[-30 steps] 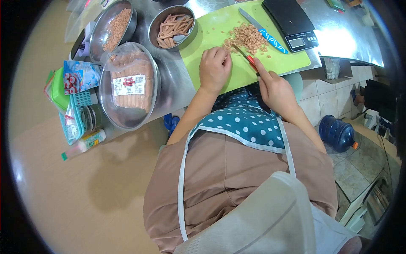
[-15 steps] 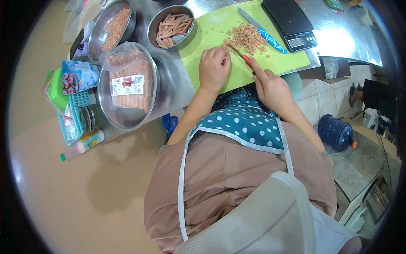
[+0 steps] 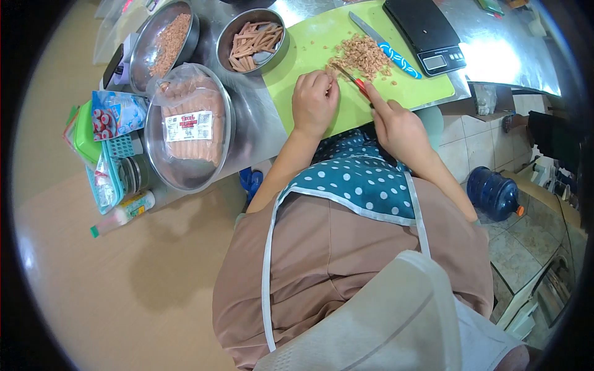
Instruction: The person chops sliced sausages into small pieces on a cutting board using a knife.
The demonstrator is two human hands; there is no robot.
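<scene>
On the green cutting board (image 3: pixel 303 49), my left hand (image 3: pixel 315 102) is closed with curled fingers over a bit of sausage, which they mostly hide. My right hand (image 3: pixel 401 127) grips a red-handled knife (image 3: pixel 360 84), its forefinger stretched along the handle. The knife's blade lies low at the board, close beside my left fingertips. Just beyond the blade is a heap of finely chopped sausage (image 3: pixel 362 54). A second knife with a blue and white patterned handle (image 3: pixel 399 59) rests on the board, touching the heap's right side.
Left of the board stands a metal bowl of sausage strips (image 3: pixel 253 43). Farther left are a bowl of chopped sausage (image 3: pixel 170 46) and a bowl with packed sausages (image 3: pixel 192 136). A black kitchen scale (image 3: pixel 427 37) overlaps the board's right side. A teal basket (image 3: pixel 106 182) sits near the table's left edge.
The whole view has shifted very slightly. Both hands and the red-handled knife stay in nearly the same place at the board.
</scene>
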